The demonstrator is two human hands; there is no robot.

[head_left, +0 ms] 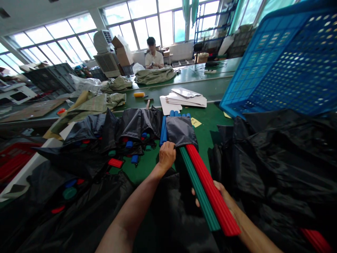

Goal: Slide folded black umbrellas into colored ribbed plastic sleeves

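My right hand is wrapped round a red ribbed tube and a green ribbed tube that lie side by side. Their far ends are inside the mouth of a black fabric bag. My left hand is closed on the near left edge of this bag, fingers curled. Blue ribbed tubes lie just beyond my left hand, partly under the bag. More black bags with red, blue and green tube ends poking out lie to the left.
A blue plastic crate stands tilted at the right, behind a heap of black bags. White cards, a yellow note and an orange-yellow roll lie on the green table. A person sits across it.
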